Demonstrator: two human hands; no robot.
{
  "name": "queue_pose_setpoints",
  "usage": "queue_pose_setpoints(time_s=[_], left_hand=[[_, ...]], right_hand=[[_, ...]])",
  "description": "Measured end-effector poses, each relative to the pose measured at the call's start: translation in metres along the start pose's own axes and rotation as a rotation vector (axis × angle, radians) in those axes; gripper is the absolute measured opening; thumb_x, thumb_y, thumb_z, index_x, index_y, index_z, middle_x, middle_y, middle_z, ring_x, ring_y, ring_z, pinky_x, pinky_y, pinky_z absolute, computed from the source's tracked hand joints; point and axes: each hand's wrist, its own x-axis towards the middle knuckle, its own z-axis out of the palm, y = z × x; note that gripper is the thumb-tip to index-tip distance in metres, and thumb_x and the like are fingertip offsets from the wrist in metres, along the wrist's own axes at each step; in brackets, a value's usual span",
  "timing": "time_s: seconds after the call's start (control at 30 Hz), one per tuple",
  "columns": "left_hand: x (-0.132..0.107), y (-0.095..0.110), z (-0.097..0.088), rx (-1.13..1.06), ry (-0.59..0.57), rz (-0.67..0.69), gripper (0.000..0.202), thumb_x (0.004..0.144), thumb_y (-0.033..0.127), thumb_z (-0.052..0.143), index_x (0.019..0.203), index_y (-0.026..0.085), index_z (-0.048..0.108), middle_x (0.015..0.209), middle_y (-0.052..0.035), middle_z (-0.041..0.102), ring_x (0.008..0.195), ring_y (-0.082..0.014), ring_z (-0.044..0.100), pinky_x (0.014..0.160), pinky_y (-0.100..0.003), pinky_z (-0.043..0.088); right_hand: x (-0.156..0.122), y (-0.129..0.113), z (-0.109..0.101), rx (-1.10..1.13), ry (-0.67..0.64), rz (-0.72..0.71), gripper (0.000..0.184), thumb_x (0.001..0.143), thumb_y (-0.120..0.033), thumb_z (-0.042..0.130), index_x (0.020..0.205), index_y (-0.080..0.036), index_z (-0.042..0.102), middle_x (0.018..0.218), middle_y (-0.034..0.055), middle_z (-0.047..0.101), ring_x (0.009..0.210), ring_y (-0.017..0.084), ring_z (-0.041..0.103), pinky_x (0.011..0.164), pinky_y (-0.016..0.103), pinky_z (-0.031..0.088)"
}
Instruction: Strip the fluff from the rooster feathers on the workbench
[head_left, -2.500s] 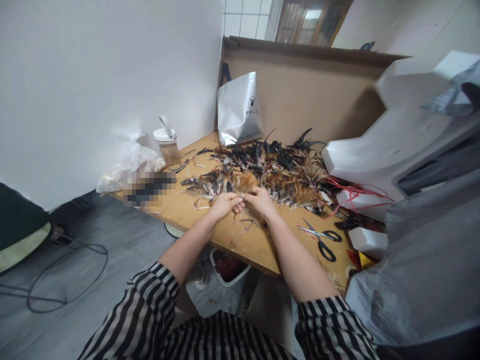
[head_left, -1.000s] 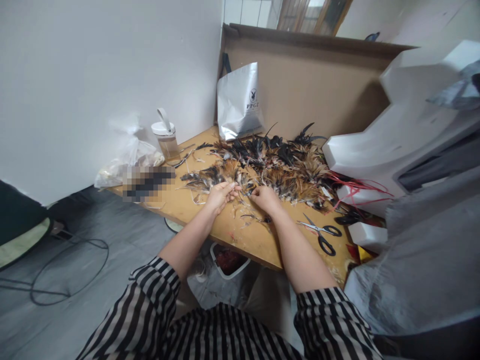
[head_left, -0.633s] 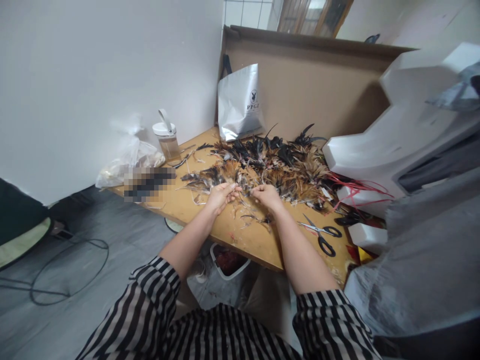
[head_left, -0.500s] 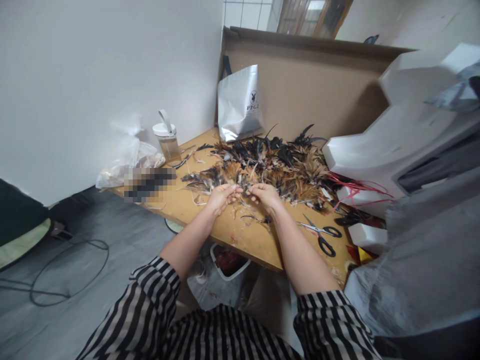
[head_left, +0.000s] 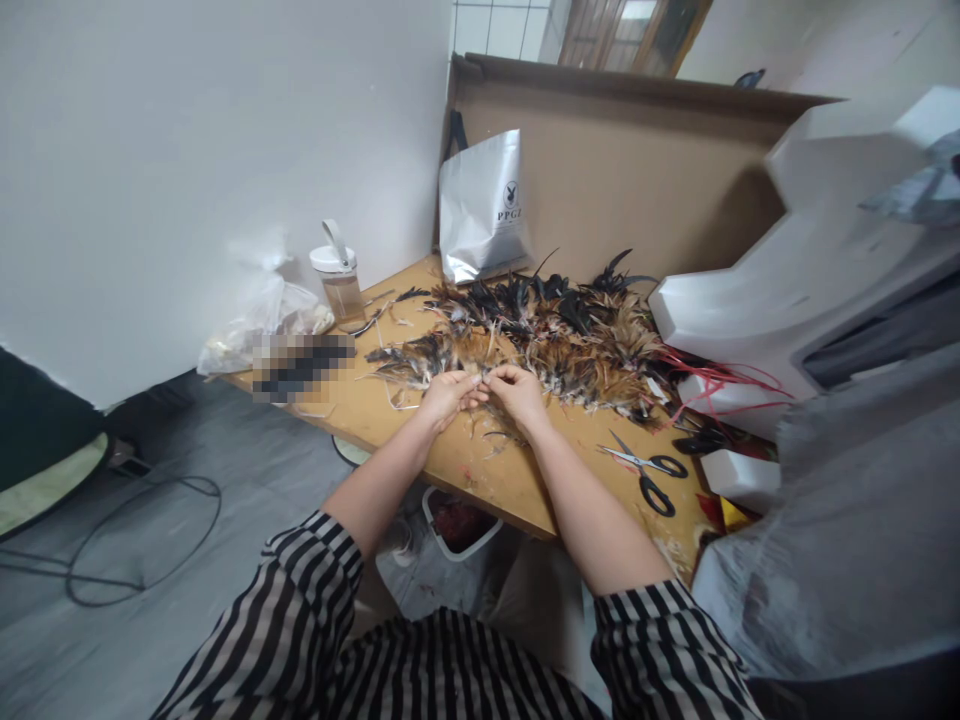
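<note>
Pinching, can't tell what, with left hand [head_left: 448, 396] and right hand [head_left: 519, 398] beside feathers [head_left: 559, 362], facing rabbit-logo silver bag [head_left: 478, 215] reading “PPGZ”!

Silver bag [head_left: 480, 210] — black rabbit-head emblem [head_left: 511, 194], the letters "PPGZ" [head_left: 509, 216] printed beneath.

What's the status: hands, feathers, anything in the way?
Left hand and right hand together, pinched, anything held too small to tell. Feathers bunched just beyond them. Scissors open, off right, not in the way.

Dim, soft indoor light, sheen on silver bag [head_left: 476, 215], shadow on brown board [head_left: 622, 175], stretched, blurry edges
</note>
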Motion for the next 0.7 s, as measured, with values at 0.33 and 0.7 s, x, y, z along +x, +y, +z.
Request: queue_pose_setpoints(time_s=[0.33, 0.7], left_hand=[[0.0011, -0.0024, 0.0003, 0.045, -0.003, 0.017, 0.023, 0.062, 0.029, 0.067, 0.068, 0.008, 0.061, 0.061, -0.0060, 0.062, 0.048, -0.0058, 0.053, 0.046, -0.016, 0.041], [-0.0027, -0.0016, 0.0031, 0.135, -0.065, 0.011, 0.025, 0.063, 0.033, 0.066, 0.065, 0.009, 0.061, 0.058, -0.0057, 0.061, 0.045, -0.0059, 0.051, 0.046, -0.017, 0.041]], right_hand=[[0.0023, 0.0036, -0.0027, -0.058, 0.042, -0.035, 0.023, 0.058, -0.037, 0.061, 0.061, -0.014, 0.054, 0.055, -0.0038, 0.049, 0.050, 0.007, 0.039, 0.050, 0.019, 0.031], [-0.0015, 0.0006, -0.0049, 0.045, -0.004, 0.077, 0.029, 0.056, -0.042, 0.063, 0.055, -0.015, 0.051, 0.047, -0.0052, 0.045, 0.043, 0.006, 0.034, 0.044, 0.019, 0.027]])
